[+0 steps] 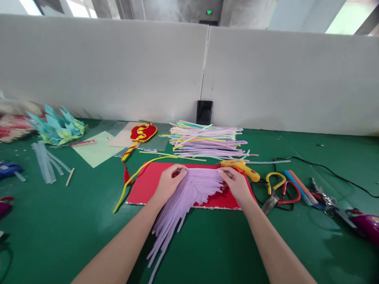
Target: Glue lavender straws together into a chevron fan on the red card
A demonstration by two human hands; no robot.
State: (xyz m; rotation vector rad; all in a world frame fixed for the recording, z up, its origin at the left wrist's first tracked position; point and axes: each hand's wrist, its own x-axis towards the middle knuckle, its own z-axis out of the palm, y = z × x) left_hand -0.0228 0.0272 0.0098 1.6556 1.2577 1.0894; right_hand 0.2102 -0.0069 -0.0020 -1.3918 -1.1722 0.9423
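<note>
A fan of lilac straws (191,192) lies across a red sheet (144,183) on the green table, its long ends trailing toward me. My left hand (169,182) pinches the fan's upper left corner, fingers curled on the straws. My right hand (237,184) grips the upper right end of the same fan. A yellow glue gun (241,167) lies just beyond my right hand.
A heap of pastel straws (208,141) lies behind the red sheet, near a dark phone (204,112) leaning on the white partition. Scissors (278,188), pens and a cable lie to the right. A teal paper ornament (58,126), clear glue sticks (46,163) and a red-yellow ornament (142,133) sit left.
</note>
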